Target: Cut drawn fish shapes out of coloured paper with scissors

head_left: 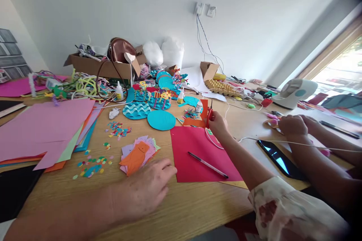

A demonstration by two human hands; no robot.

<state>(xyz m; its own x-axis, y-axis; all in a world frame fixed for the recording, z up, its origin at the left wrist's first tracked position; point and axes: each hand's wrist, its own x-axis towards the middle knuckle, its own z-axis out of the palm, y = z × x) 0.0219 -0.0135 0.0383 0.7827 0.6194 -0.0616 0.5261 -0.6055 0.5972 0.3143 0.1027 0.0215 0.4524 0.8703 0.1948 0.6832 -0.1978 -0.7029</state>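
My left hand (148,184) hovers over or rests on the table, fingers loosely bent and holding nothing. Its fingertips are at the left edge of a red sheet of paper (186,150). Just behind that hand lies a pile of paper cutouts (138,154), an orange one on top. Reaching past the red sheet, my right hand (217,122) grips red-handled scissors (209,116), blades pointing away from me. Beside the scissors is an orange paper scrap (195,122). A pen (207,165) lies across the red sheet.
Colored paper sheets (42,128) and confetti (96,166) lie left. Blue paper ovals (161,120), glue bottles (119,91) and a cardboard box (98,67) stand farther back. At right are a phone (278,158), a white cable (271,140) and another person's hands (292,125).
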